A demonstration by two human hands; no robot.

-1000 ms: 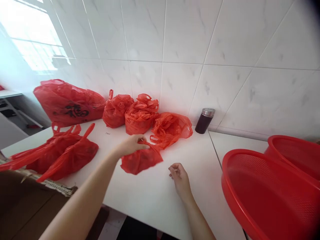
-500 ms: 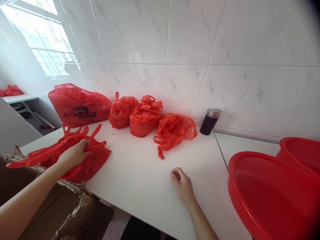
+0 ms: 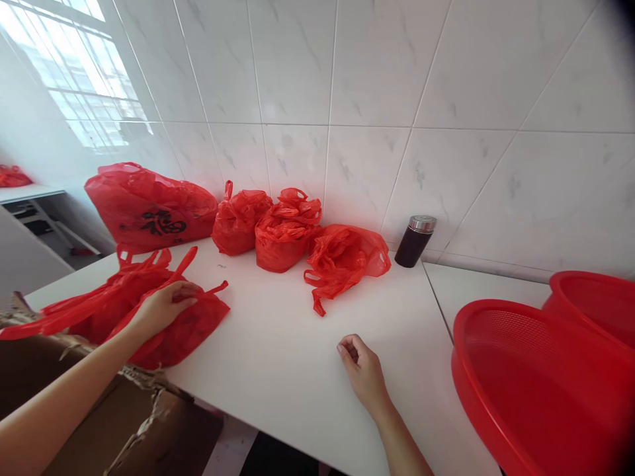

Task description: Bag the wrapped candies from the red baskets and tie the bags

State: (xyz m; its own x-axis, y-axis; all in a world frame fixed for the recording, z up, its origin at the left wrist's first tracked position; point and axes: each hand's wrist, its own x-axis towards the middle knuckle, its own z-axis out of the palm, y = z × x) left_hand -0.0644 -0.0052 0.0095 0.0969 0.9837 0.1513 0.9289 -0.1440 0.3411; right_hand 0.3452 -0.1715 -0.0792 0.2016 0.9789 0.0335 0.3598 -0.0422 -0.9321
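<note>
On the left of the white table (image 3: 268, 357), my left hand (image 3: 166, 305) pinches the top of a red plastic bag (image 3: 198, 334). This bag lies flat among a loose heap of similar red bags (image 3: 106, 301) whose handles trail to the left. The fingertips are partly hidden in the plastic. My right hand (image 3: 363, 367) rests over the middle right of the table with its fingers curled in, and no object shows in them. Further back from it lies a crumpled red bag (image 3: 347, 258).
Two filled red bags (image 3: 241, 221) and a large printed red bag (image 3: 153, 205) stand along the tiled wall. A dark flask (image 3: 414, 244) with a silver lid is right of them. Red plastic baskets (image 3: 496, 337) fill the right side. An opened cardboard box (image 3: 119, 410) sits below left.
My left hand has moved to the right, drawing the edge of the top bag slightly along with it. My right hand has stayed in place.
</note>
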